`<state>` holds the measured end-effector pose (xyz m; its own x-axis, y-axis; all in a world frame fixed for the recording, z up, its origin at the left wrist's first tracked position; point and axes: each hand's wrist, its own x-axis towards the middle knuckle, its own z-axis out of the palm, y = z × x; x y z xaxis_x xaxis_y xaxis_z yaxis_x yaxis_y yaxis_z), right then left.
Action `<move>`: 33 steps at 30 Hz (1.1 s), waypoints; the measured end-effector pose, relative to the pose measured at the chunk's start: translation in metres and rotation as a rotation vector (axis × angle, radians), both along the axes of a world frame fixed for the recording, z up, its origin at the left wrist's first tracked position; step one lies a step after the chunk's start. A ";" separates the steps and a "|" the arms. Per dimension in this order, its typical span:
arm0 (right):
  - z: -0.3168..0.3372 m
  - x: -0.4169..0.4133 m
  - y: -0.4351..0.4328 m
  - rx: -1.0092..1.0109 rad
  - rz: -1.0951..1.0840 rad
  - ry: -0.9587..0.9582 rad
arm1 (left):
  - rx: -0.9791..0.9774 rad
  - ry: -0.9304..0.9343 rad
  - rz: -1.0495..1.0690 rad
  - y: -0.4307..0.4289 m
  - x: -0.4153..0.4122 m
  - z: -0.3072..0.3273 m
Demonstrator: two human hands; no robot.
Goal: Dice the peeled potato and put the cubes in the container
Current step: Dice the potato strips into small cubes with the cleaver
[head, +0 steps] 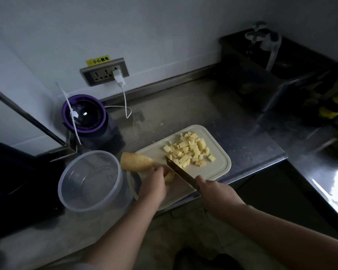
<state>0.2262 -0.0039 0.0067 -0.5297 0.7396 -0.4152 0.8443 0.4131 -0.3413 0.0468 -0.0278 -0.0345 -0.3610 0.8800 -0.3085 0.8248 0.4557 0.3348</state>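
- The grip of our right hand (215,193) is wrapped around the handle of the knife (181,173). The blade lies slanted across the cutting board (213,169), with its tip near the cubes.
- The grip of our left hand (154,184) is curled over the potato (137,161). The potato lies at the left edge of the board, and one end reaches out toward the container. We cannot tell how the fingertips sit.
- For a safe cut, we judge that the fingertips should be tucked back and the potato brought fully onto the board, flat face down.
- The cubes (189,151) lie in a pile on the far part of the board. Even slices should give pieces of matching size.
- The container (72,201) stands just beside the board on the surface (183,106), and no cubes are in it yet.
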 end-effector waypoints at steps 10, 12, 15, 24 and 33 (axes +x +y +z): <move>-0.003 -0.004 -0.008 0.033 0.028 -0.020 | 0.045 -0.083 0.052 0.000 -0.003 -0.001; -0.003 -0.004 -0.008 0.035 0.032 -0.024 | 0.035 -0.085 0.063 -0.002 -0.004 -0.002; -0.005 -0.007 -0.009 0.025 0.028 -0.012 | 0.024 -0.065 0.077 -0.003 -0.002 -0.003; -0.004 -0.003 -0.001 0.007 -0.030 0.010 | 0.044 -0.113 0.168 0.010 0.013 -0.003; 0.007 0.005 0.007 0.060 -0.040 0.033 | 0.149 -0.265 0.162 0.001 0.002 0.006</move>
<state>0.2316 0.0026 0.0139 -0.5125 0.7831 -0.3523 0.8489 0.4001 -0.3454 0.0483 -0.0269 -0.0281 -0.4237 0.8604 -0.2831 0.6211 0.5035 0.6006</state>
